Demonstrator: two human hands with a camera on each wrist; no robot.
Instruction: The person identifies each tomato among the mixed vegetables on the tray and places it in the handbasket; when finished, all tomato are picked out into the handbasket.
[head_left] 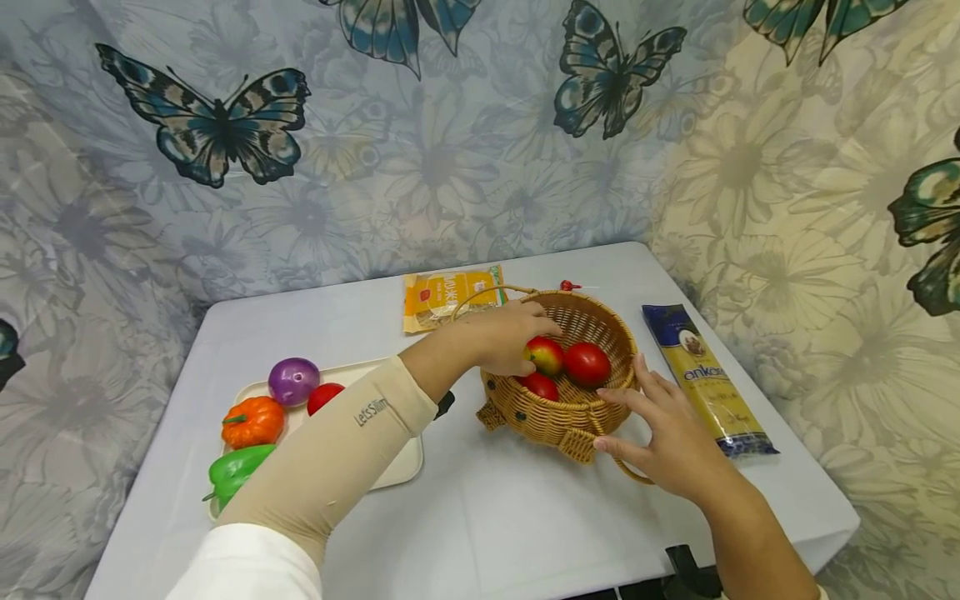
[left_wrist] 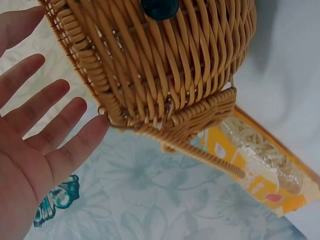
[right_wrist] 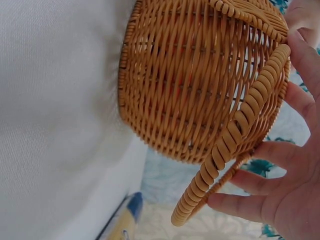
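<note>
A wicker basket [head_left: 543,423] with looped handles stands right of the table's middle. Inside lie a red-and-yellow fruit [head_left: 545,350], a red tomato [head_left: 587,364] and another red piece [head_left: 540,386]. My left hand [head_left: 513,337] reaches over the basket's left side, fingers spread beside the red-and-yellow fruit. In the left wrist view, that hand [left_wrist: 47,135] shows an empty palm by the basket's rim. At the right side, my right hand [head_left: 663,429] rests its extended fingers along the rim. The right wrist view has its fingers [right_wrist: 275,150] spread at the rim and handle [right_wrist: 232,135].
A cream tray [head_left: 408,467] at left bears a purple onion-like piece [head_left: 294,382], an orange pumpkin [head_left: 253,422], a green pepper [head_left: 238,471] and a red piece [head_left: 324,397]. Behind the basket lies a yellow bag [head_left: 450,287]; a blue-and-gold packet [head_left: 708,379] lies at right.
</note>
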